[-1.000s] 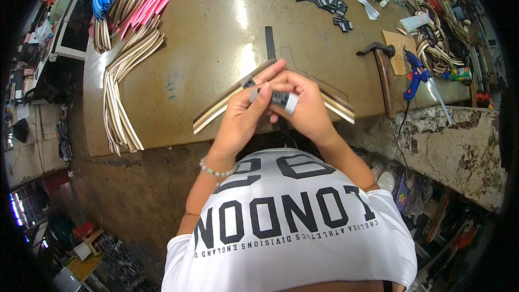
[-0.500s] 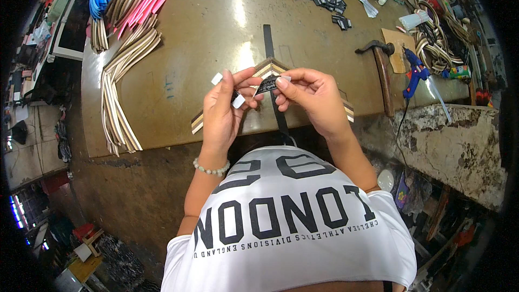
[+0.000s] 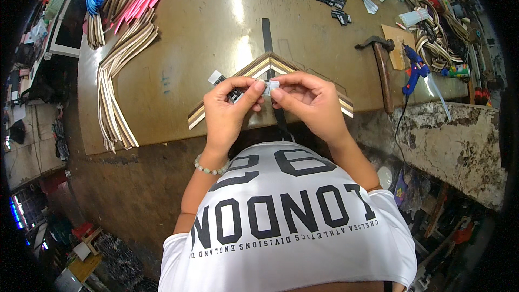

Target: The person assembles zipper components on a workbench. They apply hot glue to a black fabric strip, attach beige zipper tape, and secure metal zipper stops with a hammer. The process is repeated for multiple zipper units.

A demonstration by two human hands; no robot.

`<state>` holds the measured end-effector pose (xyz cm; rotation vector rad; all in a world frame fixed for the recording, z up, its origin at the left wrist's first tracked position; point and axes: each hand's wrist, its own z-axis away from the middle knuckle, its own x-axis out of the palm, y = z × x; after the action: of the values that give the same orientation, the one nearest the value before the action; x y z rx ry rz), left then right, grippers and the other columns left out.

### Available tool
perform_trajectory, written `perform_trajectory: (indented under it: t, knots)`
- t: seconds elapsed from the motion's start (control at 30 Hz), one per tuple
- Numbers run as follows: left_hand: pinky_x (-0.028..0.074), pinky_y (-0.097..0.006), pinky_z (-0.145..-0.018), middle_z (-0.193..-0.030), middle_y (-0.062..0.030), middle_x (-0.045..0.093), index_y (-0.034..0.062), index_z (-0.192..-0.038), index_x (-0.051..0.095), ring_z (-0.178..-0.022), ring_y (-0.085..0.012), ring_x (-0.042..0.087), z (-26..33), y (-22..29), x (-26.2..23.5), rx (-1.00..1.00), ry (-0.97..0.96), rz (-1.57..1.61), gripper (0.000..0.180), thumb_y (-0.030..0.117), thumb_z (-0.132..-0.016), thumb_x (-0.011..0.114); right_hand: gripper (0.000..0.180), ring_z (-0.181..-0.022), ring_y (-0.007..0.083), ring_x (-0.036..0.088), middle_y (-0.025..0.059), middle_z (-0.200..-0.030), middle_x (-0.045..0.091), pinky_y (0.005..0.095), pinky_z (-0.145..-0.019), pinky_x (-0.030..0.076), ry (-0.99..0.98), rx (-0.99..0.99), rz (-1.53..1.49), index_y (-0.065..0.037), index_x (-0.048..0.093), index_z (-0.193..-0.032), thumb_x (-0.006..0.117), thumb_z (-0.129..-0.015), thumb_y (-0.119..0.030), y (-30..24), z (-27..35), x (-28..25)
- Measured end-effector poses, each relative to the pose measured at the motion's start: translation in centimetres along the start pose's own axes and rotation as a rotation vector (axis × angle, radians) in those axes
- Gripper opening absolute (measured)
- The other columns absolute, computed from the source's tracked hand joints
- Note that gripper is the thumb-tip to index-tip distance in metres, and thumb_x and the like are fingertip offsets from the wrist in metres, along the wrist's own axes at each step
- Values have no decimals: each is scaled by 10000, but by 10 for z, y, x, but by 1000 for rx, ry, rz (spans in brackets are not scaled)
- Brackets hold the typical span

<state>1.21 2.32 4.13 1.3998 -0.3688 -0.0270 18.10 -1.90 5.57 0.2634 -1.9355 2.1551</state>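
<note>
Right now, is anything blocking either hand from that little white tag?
Nothing visible: the left hand and right hand both pinch the white tag directly. The black label in the left hand sits off to the left.

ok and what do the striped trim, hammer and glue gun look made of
Striped trim: perhaps woven fabric, given its fine ribbed bands. Hammer: handle probably wood, brown and worn; head likely metal, dark and dull. Glue gun: likely plastic, smooth and evenly blue.

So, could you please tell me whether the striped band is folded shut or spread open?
Spread open: the striped band lies in a wide V, its two ends well apart.
</note>
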Motion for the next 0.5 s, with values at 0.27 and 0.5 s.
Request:
perform_trajectory:
  t: [0.27, 0.5]
  knots:
    - [513, -203, -604, -833, -57, 672, -47, -1006, 698, -686, -71, 609, 0, 3, -2, -23, -83, -55, 188, 100, -892, 723, 212, -777, 99, 654, 94, -933, 699, 223, -706, 548, -28, 67, 54, 79, 666, -1056, 695, -907, -70, 0, -2, -8]
    - [508, -194, -620, -807, -55, 677, -39, -1014, 702, -691, -72, 613, -3, -6, -4, -97, -64, -26, 190, 110, -898, 718, 205, -758, 104, 661, 91, -908, 699, 223, -693, 547, -10, 49, -5, 82, 669, -1037, 691, -912, -79, 7, -3, -12]
